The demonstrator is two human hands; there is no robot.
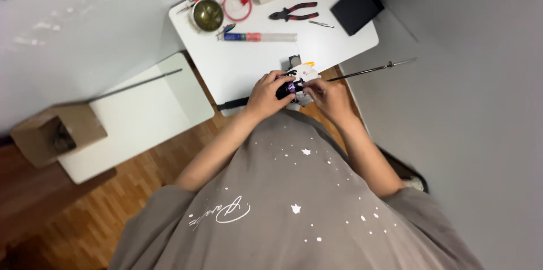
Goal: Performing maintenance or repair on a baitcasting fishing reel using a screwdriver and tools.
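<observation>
Left hand (263,95): forearm bent inward from the lower left, wrist level with the near edge of the white table (237,63). The fingers are curled closed around the left side of a fishing reel (289,88), a small black and purple part held just above the table's near edge.

Right hand (330,99): forearm comes in from the lower right, elbow out to the side. The fingers are pinched together on the right side of the reel; whether they grip it or only touch it cannot be told. The two hands face each other with the reel between them.

A thin fishing rod (370,70) runs from the reel out past the right edge of the table. A white cloth or paper (306,72) lies on the table directly behind the reel.

Farther back on the table, away from the reel:
- red-handled pliers (294,12), centre;
- a clear tube (259,37) with red and blue sections, left of centre;
- a round green dish (207,15) and a red ring (236,5), far left corner;
- a black flat case (357,7), far right corner.

A cardboard box (56,132) sits on a lower white surface well left of the table.
</observation>
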